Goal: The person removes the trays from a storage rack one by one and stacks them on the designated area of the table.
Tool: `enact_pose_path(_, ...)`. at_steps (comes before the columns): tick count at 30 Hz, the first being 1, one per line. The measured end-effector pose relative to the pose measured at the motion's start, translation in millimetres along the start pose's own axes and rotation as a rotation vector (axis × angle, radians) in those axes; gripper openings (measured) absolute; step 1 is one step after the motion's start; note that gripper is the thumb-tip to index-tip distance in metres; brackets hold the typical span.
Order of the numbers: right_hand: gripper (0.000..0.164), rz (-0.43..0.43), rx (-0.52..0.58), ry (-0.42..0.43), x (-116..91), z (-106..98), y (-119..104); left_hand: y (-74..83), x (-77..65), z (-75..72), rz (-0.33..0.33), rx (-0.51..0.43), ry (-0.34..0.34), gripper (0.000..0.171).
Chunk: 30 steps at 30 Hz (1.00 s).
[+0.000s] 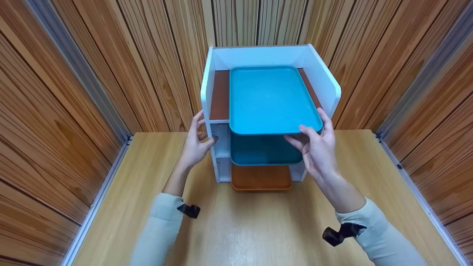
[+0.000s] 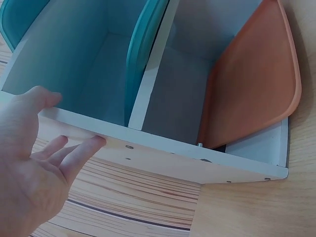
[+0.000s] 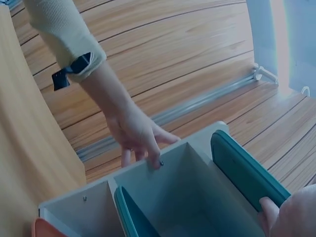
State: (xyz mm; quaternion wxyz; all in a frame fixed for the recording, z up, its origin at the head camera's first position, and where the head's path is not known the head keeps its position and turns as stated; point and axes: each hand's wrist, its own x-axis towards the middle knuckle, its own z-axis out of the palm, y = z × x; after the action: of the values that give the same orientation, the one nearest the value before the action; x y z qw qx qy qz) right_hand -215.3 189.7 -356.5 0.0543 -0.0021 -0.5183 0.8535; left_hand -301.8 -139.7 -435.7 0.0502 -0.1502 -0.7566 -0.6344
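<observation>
A white shelf unit [image 1: 325, 74] stands on the table against the back wall. My left hand [image 1: 197, 146] grips its left side panel, thumb over the front edge and fingers along the outer face, as the left wrist view [image 2: 44, 163] also shows. On the top board lies a blue tray [image 1: 269, 99] with its near edge jutting out. My right hand [image 1: 319, 144] pinches that tray's near right corner, thumb on the rim and some fingers below. One tier down sits a darker-looking teal tray [image 1: 264, 149]. An orange-brown tray [image 1: 261, 177] rests at the bottom, sticking out in front.
The unit's brown top board [image 1: 220, 96] shows beside the blue tray. Wood-grain panels [image 1: 155, 55] rise behind and on both sides. A light wooden table [image 1: 244, 229] spreads out in front, with metal rails [image 1: 99, 201] along its sides.
</observation>
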Motion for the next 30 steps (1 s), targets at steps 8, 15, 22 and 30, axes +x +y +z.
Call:
enact_pose_path(8, 0.081, 0.03, 0.085, 0.004, -7, 5, -2, 0.2, -0.9, 0.0, -0.007, 0.002, 0.004, 0.09)
enact_pose_path(15, 0.088, 0.037, 0.071, 0.088, -10, 4, -1, -0.9, -1.8, -0.1, -0.003, 0.004, -0.004, 0.088)
enact_pose_path(22, 0.078, -0.062, 0.115, 0.127, -14, 0, 7, -1.4, -2.7, 1.1, 0.013, 0.021, 0.017, 0.085)
enact_pose_path(30, 0.09, -0.154, 0.1, 0.157, -17, 3, 13, -0.5, -2.8, 3.5, 0.015, 0.046, 0.034, 0.084)
